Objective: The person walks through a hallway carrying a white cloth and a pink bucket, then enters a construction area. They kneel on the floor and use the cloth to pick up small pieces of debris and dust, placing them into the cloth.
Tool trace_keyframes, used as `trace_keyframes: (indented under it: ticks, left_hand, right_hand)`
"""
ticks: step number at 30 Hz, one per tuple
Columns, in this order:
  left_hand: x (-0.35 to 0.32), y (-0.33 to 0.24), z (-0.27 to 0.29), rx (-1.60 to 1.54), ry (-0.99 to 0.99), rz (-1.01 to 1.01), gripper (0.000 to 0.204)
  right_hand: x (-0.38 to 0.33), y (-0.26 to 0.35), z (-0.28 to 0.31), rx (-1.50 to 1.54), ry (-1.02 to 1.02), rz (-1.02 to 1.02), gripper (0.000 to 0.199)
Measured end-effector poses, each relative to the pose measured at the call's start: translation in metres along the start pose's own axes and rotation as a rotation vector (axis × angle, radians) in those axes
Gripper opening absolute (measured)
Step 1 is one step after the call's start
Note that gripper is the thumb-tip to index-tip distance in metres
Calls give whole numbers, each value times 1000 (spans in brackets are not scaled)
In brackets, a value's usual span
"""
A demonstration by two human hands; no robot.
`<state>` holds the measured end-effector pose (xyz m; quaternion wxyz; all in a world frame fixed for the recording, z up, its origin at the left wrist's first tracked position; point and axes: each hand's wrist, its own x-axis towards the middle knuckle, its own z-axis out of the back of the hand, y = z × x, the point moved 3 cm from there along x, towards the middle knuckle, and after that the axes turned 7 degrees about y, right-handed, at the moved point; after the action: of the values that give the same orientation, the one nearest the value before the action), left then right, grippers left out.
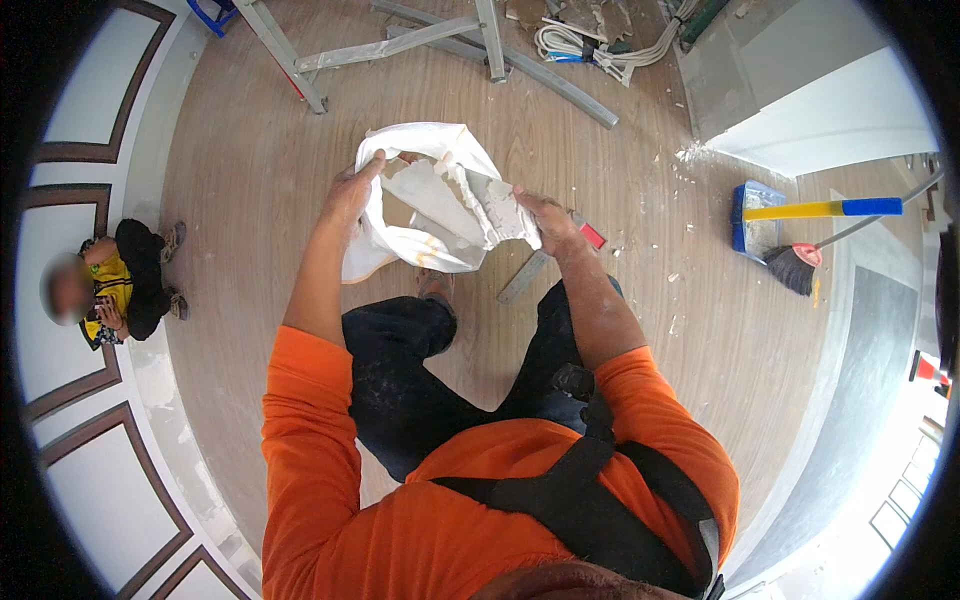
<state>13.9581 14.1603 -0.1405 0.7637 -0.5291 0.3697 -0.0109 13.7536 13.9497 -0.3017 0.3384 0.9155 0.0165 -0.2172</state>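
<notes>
A white woven sack (410,247) hangs in front of me with its mouth spread wide. Broken pieces of whitish board (432,197) lie inside it, some reaching up to the rim. My left hand (352,190) grips the sack's left rim, thumb over the edge. On the other side my right hand (549,217) is closed at the right rim, beside a jagged board piece (503,205); its fingertips are partly hidden. Just beyond the right hand, a flat grey blade-like tool (524,277) with a red part (592,236) lies on the floor, partly covered by my forearm.
Ladder legs (395,45) and grey metal bars (560,85) are ahead, with coiled white cable (570,42) at far right. A blue dustpan (741,222) and a broom (792,268) are on the right among scattered debris. A person (120,285) sits against the left wall.
</notes>
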Motion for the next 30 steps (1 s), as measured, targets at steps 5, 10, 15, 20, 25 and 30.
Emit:
trace_keyframes:
  ticks: [5,10,15,20,25,30]
  left_hand:
    - [22,-4,-3,-339,14,-17,70]
    - [4,-16,18,-532,-116,-148,58]
    - [3,-10,35,-631,-58,-151,56]
    - [13,-19,30,-609,-127,-113,58]
    - [18,20,126,-464,-306,-445,60]
    - [7,-38,61,-575,-291,-487,63]
  right_hand:
    - [50,-46,-6,136,-44,26,45]
    - [46,-68,-28,99,-154,-66,42]
    - [38,-60,9,-523,-330,-68,38]
    - [39,-57,17,-441,-277,31,44]
    - [41,-61,54,-62,-627,-46,54]
    - [57,-92,142,-627,-773,-241,50]
